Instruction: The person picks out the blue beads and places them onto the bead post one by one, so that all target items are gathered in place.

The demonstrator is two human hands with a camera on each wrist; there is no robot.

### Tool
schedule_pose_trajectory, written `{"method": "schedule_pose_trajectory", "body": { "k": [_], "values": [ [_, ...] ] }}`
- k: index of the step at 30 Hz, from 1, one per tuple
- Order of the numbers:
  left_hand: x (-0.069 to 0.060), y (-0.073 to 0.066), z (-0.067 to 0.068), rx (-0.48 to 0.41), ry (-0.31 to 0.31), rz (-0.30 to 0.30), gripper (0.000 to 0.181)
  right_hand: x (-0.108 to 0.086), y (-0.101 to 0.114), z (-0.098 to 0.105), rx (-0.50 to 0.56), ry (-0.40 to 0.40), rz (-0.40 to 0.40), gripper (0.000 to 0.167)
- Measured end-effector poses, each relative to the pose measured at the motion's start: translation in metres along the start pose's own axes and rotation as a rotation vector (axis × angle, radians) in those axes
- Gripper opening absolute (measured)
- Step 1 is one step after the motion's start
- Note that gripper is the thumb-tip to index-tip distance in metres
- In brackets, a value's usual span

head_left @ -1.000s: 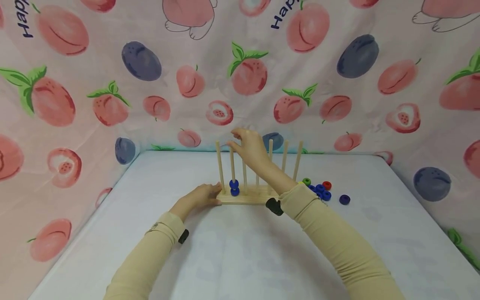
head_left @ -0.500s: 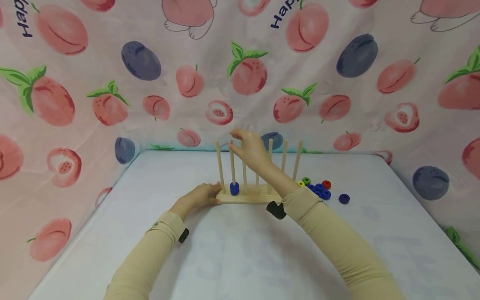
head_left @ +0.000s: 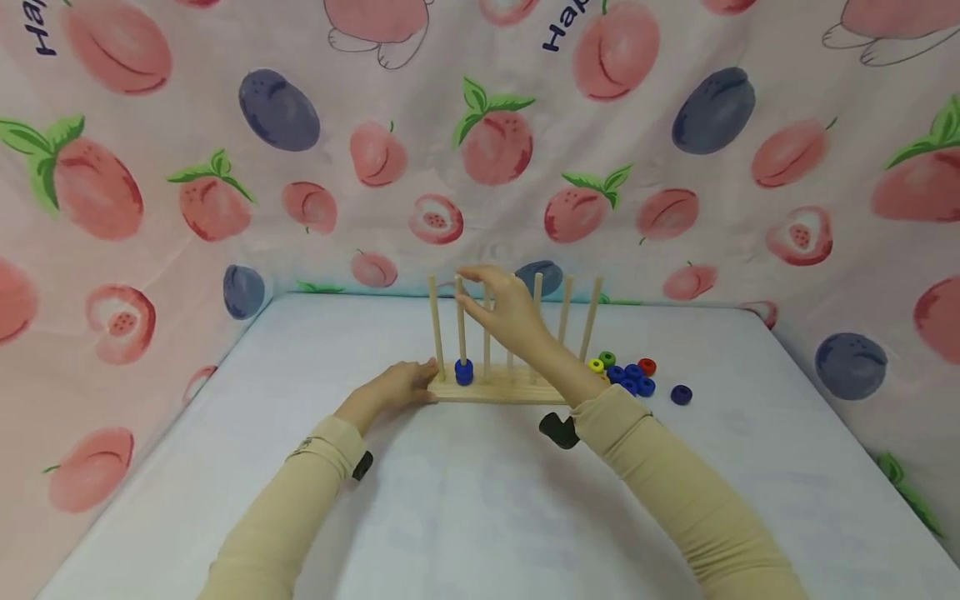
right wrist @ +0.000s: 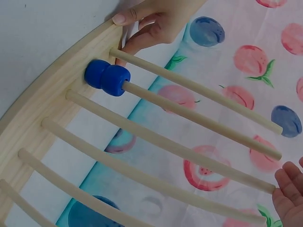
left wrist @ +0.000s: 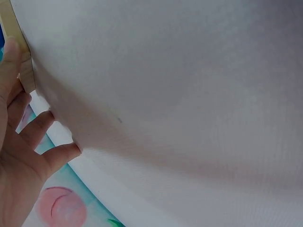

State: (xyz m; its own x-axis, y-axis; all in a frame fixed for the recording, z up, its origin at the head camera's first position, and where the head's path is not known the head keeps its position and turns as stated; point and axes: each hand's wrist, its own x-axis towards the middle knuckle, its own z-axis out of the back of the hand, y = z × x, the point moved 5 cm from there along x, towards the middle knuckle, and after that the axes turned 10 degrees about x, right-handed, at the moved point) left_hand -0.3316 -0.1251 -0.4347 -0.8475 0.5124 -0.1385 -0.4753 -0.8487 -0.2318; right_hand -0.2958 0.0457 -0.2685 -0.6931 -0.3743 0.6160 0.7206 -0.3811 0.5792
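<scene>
A wooden peg stand [head_left: 480, 392] with several upright pegs stands on the table. Two blue beads [head_left: 463, 372] are stacked at the foot of the second peg from the left; the right wrist view shows the beads [right wrist: 107, 77] touching each other. My left hand [head_left: 393, 388] grips the left end of the base, its thumb on the front edge [left wrist: 14, 42] and fingers behind. Close to the top of the second peg is my right hand [head_left: 506, 310], thumb and fingers apart and holding nothing. Only part of the right hand [right wrist: 289, 194] shows in the right wrist view.
Right of the stand lies a loose group of beads: several blue beads [head_left: 632, 372], a red bead [head_left: 647, 367], a green bead [head_left: 607, 359] and a yellow bead [head_left: 596, 366]. A dark blue bead [head_left: 681, 395] lies apart. Fruit-patterned cloth [head_left: 337, 167] hangs behind the white table [head_left: 450, 500].
The upper blue bead has slid down the second peg onto the lower one. My right hand has shifted slightly lower near the peg top. My left hand keeps its grip.
</scene>
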Motion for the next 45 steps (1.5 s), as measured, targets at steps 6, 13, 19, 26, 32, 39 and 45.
{"method": "schedule_pose_trajectory", "body": {
  "k": [6, 13, 19, 26, 32, 39, 45],
  "values": [
    [0.000, 0.002, -0.002, -0.040, 0.003, 0.003, 0.061, -0.009, 0.002, 0.003, -0.022, -0.023, 0.027, 0.030],
    [-0.002, 0.000, 0.001, -0.014, 0.000, 0.006, 0.060, -0.020, -0.001, 0.011, -0.027, -0.013, 0.023, 0.028],
    [-0.004, 0.001, 0.003, -0.006, 0.000, 0.008, 0.061, -0.031, -0.006, 0.018, 0.022, -0.013, 0.007, 0.032],
    [-0.002, 0.001, 0.002, 0.001, 0.007, -0.003, 0.062, -0.047, -0.012, 0.030, -0.004, -0.032, -0.038, 0.033],
    [-0.003, 0.001, 0.002, 0.022, 0.011, 0.007, 0.062, -0.059, -0.018, 0.038, -0.017, -0.028, -0.035, 0.033],
    [-0.003, 0.000, 0.002, 0.029, 0.011, 0.003, 0.062, -0.075, -0.028, 0.049, -0.010, -0.055, -0.044, 0.032],
    [-0.002, 0.001, 0.003, 0.025, 0.007, 0.002, 0.062, -0.085, -0.037, 0.056, -0.054, -0.043, -0.050, 0.030]
  ]
}}
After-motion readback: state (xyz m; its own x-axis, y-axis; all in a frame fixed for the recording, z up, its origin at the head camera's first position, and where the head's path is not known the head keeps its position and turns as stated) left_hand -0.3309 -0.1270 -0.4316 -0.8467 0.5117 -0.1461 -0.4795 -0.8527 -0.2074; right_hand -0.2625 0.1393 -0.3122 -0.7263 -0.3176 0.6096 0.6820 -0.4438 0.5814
